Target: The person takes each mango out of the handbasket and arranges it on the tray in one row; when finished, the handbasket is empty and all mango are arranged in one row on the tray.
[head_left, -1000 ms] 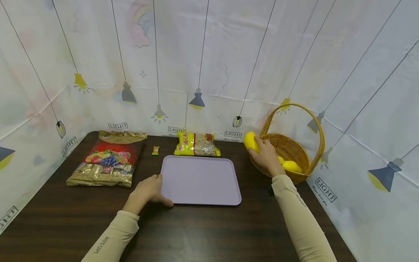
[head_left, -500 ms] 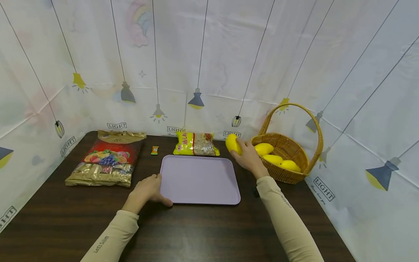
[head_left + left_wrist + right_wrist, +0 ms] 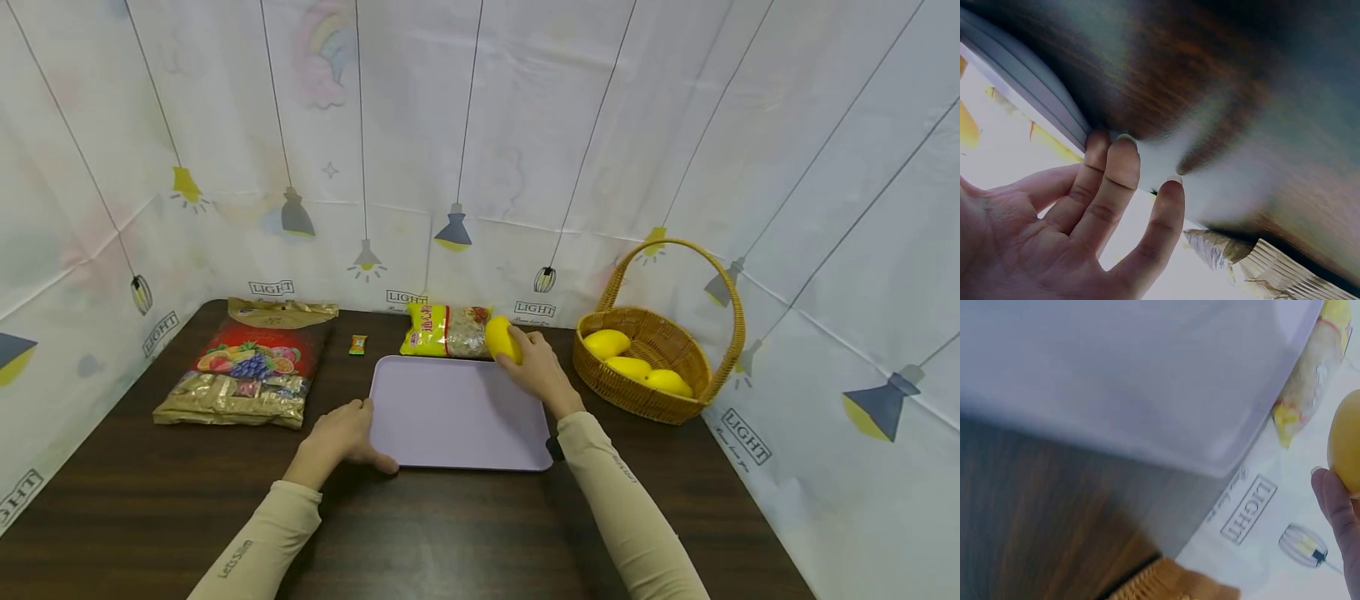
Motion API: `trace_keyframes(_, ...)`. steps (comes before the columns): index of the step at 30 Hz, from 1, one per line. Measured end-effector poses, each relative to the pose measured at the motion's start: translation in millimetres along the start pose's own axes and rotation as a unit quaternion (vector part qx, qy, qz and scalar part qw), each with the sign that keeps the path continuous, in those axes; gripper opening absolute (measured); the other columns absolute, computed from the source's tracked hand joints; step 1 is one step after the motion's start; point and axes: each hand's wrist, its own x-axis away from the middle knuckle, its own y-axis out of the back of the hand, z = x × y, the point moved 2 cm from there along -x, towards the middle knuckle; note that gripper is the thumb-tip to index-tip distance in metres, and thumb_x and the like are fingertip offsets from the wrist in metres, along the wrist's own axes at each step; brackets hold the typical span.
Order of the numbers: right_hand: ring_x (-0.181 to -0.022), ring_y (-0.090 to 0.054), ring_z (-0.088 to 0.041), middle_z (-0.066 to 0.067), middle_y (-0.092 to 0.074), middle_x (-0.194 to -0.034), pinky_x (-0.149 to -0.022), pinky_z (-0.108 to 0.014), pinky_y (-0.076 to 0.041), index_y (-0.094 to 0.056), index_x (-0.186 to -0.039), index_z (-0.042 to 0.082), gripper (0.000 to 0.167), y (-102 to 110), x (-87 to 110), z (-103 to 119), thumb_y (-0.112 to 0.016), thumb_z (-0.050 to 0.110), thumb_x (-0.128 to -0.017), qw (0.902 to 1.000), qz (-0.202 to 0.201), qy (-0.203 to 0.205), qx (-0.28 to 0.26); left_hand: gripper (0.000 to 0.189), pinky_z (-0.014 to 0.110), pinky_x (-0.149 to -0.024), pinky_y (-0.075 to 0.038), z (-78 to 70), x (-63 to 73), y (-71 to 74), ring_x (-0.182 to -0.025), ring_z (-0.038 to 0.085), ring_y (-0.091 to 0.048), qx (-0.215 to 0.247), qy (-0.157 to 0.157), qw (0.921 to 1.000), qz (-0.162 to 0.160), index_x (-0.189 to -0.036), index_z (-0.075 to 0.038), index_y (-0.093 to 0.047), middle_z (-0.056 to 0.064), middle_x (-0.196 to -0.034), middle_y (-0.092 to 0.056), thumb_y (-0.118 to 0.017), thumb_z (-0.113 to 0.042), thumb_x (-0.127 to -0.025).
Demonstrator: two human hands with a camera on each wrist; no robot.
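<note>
In the head view my right hand (image 3: 536, 367) grips a yellow mango (image 3: 501, 339) above the back right part of the lilac tray (image 3: 457, 417). The right wrist view shows the mango (image 3: 1346, 444) at its right edge, with fingertips against its lower side. My left hand (image 3: 343, 435) rests at the tray's left side, thumb by the near left corner. In the left wrist view, the left fingers (image 3: 1122, 169) are loosely extended, fingertips down at the dark tabletop beside the tray's rim (image 3: 1054, 94).
A wicker basket (image 3: 637, 400) with a tall handle holds several mangoes at the right. Behind the tray lies a yellow pasta bag (image 3: 427, 331). A small wrapped candy (image 3: 357, 344) and a large red-and-gold candy bag (image 3: 251, 362) are on the left. A printed curtain (image 3: 405, 125) encloses the table.
My right hand has carried the mango leftward from over the basket to above the tray. Mangoes in the basket are now uncovered. The left hand stays at the tray.
</note>
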Motion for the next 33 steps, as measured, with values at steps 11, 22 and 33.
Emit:
trace_keyframes(11, -0.106, -0.056, -0.031, -0.022, -0.051, -0.137, -0.085, -0.044, -0.051, -0.041, -0.154, 0.021, 0.065, -30, 3.5, 29, -0.059, 0.047, -0.098, 0.9998, 0.014, 0.005, -0.015, 0.120, 0.061, -0.099, -0.049, -1.3, -1.0, 0.8, -0.124, 0.044, -0.058, -0.003, 0.002, 1.0000, 0.002, -0.143, 0.010, -0.044, 0.028, -0.140, -0.055, -0.089, -0.063, -0.058)
trace_keyframes(22, -0.114, -0.058, -0.035, -0.024, -0.053, -0.136, -0.097, -0.049, -0.050, -0.047, -0.149, 0.014, 0.058, -49, 5.3, 56, -0.062, 0.038, -0.098, 0.9975, 0.027, 0.064, -0.016, 0.121, 0.062, -0.100, -0.048, -1.7, 0.9, 0.5, -0.125, 0.043, -0.058, 0.000, 0.005, 1.0000, 0.001, -0.144, 0.009, -0.044, 0.027, -0.142, -0.055, -0.090, -0.063, -0.057)
trace_keyframes(33, -0.130, -0.054, -0.040, -0.023, -0.049, -0.148, -0.109, -0.051, -0.045, -0.047, -0.149, 0.011, 0.058, -55, 6.7, 76, -0.063, 0.033, -0.097, 0.9937, 0.054, 0.097, -0.016, 0.119, 0.062, -0.099, -0.049, -1.8, 0.3, 1.1, -0.121, 0.042, -0.060, 0.004, 0.005, 1.0000, -0.001, -0.141, 0.009, -0.047, 0.027, -0.138, -0.057, -0.090, -0.063, -0.057)
